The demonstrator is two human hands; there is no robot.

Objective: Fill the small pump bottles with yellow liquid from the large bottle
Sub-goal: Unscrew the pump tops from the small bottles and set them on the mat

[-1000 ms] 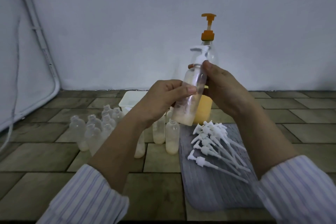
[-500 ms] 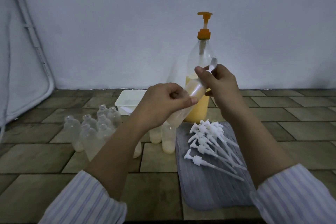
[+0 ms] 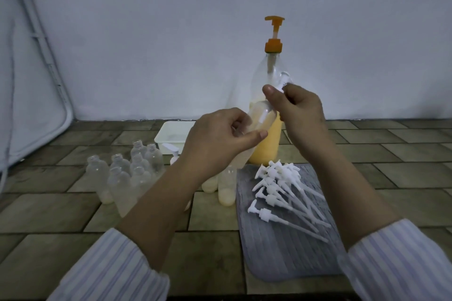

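While the left hand grips the lower body of a small pump bottle, fingers and thumb curled round it, the right hand pinches the white pump head at its upper end. Both are raised just in front of the large bottle with the orange pump, which stands upright and holds yellow liquid in its lower half.

What matters for the coming move is the small bottle's long axis: it slants from the left hand up and to the right, toward the large bottle's neck, so the pump end lies nearer the right hand. Judging by this, the cap is being screwed on, the right hand turning about that slanted axis while the left steadies.

Left of the large bottle stands a cluster of uncapped small bottles, each with a little pale liquid at the bottom; 2 more stand just in front of it. Loose white pump heads lie heaped on a grey mat in front and to the right.
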